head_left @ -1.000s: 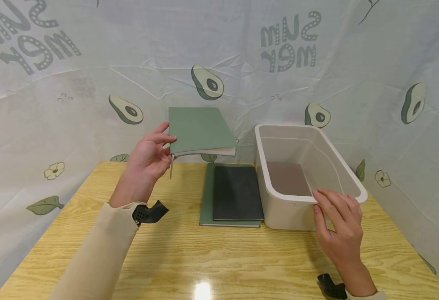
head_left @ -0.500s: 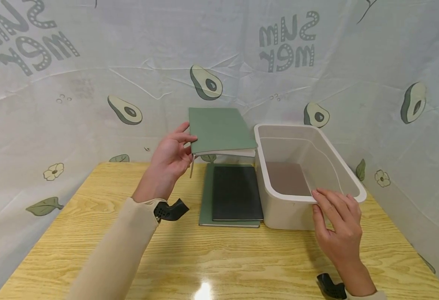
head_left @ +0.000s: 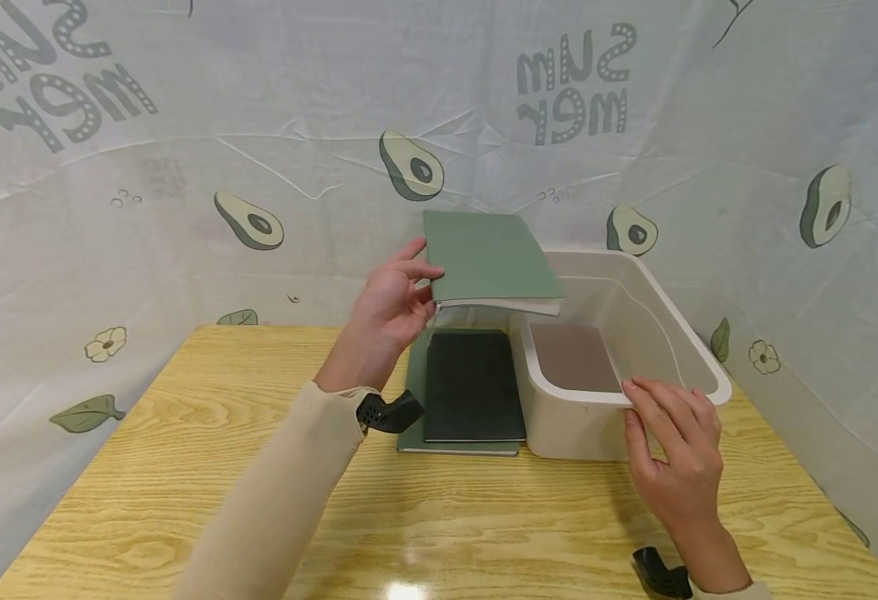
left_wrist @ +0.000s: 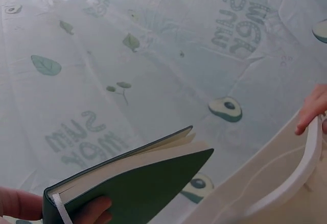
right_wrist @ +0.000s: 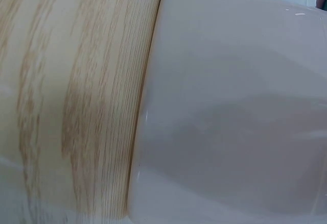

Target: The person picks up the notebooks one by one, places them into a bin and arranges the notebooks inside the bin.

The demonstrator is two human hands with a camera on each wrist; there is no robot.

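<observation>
My left hand (head_left: pixel 392 310) grips a green hardcover notebook (head_left: pixel 487 254) by its left side, fingers and thumb on either cover. The notebook is held up in the air, its right part over the near-left rim of a pale plastic bin (head_left: pixel 581 425). In the left wrist view the notebook (left_wrist: pixel 148 183) shows its page edges slightly parted and a light ribbon (left_wrist: pixel 61 208) hanging by the spine. My right hand (head_left: pixel 679 450) holds the bin's front rim, fingertips over the edge and thumb against the outside. Only the bin's outer wall (right_wrist: pixel 230 106) fills much of the right wrist view.
Left of the bin, a black notebook (head_left: pixel 475 392) lies on another green notebook (head_left: pixel 412 417) on the wooden table (head_left: pixel 184 450). A printed cloth (head_left: pixel 319 125) with avocados hangs behind and at the sides. The bin's visible floor is bare.
My left hand has carried the green notebook rightward, from left of the stacked notebooks to above them and partly over the bin. My right hand has stayed on the rim.
</observation>
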